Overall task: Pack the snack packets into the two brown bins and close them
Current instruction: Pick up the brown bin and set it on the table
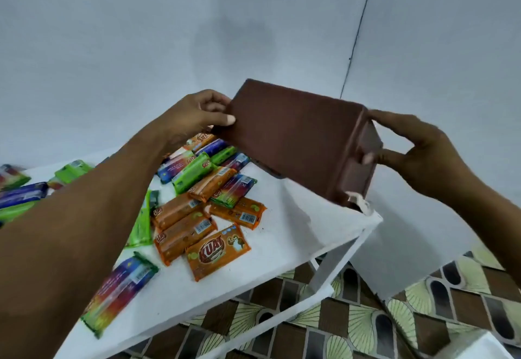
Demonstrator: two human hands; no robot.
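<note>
I hold a brown bin (293, 138) in the air above the far right part of the white table (282, 234). It is tipped over, with its flat side toward me. My left hand (194, 116) grips its left edge, thumb on the near face. My right hand (414, 150) pinches the right end. Several snack packets lie loose on the table below: orange ones (218, 251), green ones (191, 172) and purple-rainbow ones (121, 288). Only one bin is in view.
The table's right edge and corner (372, 217) lie just under the bin. Patterned brown and cream floor (366, 316) shows beneath. A pale wall (197, 34) stands behind. More packets (19, 189) lie at the far left.
</note>
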